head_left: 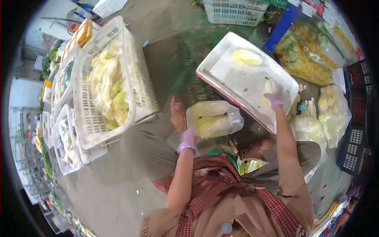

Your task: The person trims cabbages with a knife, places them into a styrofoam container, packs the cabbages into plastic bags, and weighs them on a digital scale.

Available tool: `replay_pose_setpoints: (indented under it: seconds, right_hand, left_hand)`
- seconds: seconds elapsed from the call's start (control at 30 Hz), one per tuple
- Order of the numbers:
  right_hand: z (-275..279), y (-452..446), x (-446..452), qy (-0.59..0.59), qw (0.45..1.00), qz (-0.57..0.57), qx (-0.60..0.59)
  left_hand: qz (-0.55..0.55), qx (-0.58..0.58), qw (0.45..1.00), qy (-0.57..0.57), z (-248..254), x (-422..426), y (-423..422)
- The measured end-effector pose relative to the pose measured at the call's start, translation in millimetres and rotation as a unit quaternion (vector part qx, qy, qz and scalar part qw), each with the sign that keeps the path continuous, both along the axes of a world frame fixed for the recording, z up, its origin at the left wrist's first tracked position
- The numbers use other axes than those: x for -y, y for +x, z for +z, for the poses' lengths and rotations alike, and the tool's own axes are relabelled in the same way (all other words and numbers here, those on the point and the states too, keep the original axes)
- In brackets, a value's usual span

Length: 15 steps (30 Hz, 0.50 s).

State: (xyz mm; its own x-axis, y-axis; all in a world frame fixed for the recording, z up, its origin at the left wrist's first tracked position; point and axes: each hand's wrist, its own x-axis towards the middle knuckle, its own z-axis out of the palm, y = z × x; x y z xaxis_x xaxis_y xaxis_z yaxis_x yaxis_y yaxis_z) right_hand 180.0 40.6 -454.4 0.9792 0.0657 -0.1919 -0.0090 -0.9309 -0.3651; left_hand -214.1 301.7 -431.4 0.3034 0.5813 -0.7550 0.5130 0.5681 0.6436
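Observation:
My right hand (274, 98), in a purple glove, is closed around a pale cabbage (271, 86) at the right side of the white foam tray (227, 74). Another yellow-white cabbage (248, 57) lies near the tray's far edge. In a purple glove too, my left hand (188, 139) grips the near left edge of a clear plastic bag (235, 118). Two long cabbages (215, 125) lie side by side inside that bag, between my feet and below the tray.
A white crate (128, 79) of cabbages stands at the left, smaller crates beyond it. Filled bags (331, 106) lie at the right, near a yellow-patterned bag (304, 55). Another basket (235, 14) is at the top. Cabbage leaves (249, 166) lie between my legs.

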Motion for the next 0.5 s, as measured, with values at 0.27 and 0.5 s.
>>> replay_pose_setpoints:
  seconds: [0.27, 0.5]
  right_hand:
    - [119.0, -79.5, -71.4, 0.607, 0.656, 0.079, -0.443]
    - [118.3, -193.7, -166.6, 0.326, 0.659, 0.409, -0.54]
  left_hand:
    - [0.277, 0.147, 0.95, -0.009, 68.2, 3.2, 30.9]
    - [0.326, 0.143, 0.934, -0.036, 58.5, -6.5, 29.9]
